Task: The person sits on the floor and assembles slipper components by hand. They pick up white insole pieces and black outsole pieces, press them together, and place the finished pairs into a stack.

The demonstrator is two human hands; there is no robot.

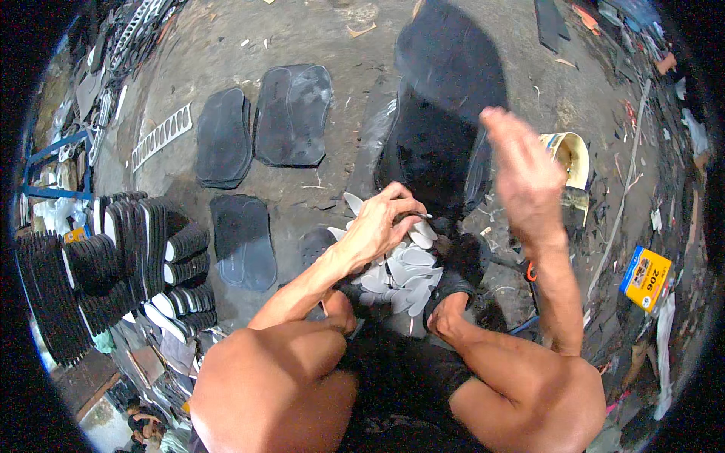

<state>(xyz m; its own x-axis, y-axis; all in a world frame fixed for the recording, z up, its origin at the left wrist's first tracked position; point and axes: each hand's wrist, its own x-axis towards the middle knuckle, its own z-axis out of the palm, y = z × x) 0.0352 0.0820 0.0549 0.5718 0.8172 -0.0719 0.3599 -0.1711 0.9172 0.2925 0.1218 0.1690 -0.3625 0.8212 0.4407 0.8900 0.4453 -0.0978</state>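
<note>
Left hand (377, 219) curls over pale cutouts (409, 270), grip unclear; right hand (529, 172) hangs outstretched near the edge of black sheeting (447, 64)

You have around you a grey, stained concrete floor (204, 45) with small scraps over it. On your left side, many black soles with some white faces (45, 287) stand in tight curved rows. Behind them, farther away, there is a blue metal frame (64, 194). A white flat strip with a row of cut-out slots (163, 138) lies ahead of you on the left. On your right you can see a cream-coloured bucket (583, 162), and nearer to you a yellow and blue printed rectangular package (647, 279). A long, thin grey strip (626, 170) runs between these two. Far at upper right lies an orange object (586, 20), too small to identify.
</note>
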